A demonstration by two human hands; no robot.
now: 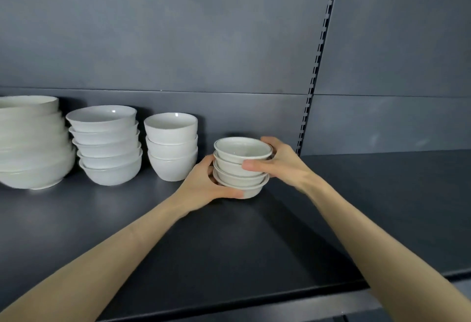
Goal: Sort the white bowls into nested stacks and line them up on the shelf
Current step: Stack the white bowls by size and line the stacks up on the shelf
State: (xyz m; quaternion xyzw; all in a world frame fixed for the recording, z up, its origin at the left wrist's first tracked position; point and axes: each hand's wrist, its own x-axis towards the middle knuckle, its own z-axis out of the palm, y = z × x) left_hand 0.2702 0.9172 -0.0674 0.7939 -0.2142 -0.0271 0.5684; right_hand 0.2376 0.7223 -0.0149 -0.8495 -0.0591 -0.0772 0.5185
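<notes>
- Our left forearm and right forearm, both bare, are stretching from the bottom edge across the dark shelf and converging on one spot.
- We are holding the small stack of four nested white bowls between both hands, a little right of the shelf's middle. We cannot tell whether its base is touching the shelf.
- Our left hand is cupping the stack's lower left side. Its thumb is lying along the front of the bottom bowl, and its fingers are curling behind, out of sight.
- Our right hand is gripping the right side higher up. Its thumb is pressing on the front of the second bowl, and its fingers are wrapping round the back of the top rim.
- We are seeing a thin dark line running round the top bowl's rim.
- Just beside our left hand, the three-bowl stack of deeper bowls is standing near the back.
- Further left, the five-bowl stack of wider bowls is standing apart from it.
- At the left edge, the large-bowl stack is being cut off by the frame.
- Behind the row, the grey back panel is rising, with the slotted upright running down it to the right of our hands.
</notes>
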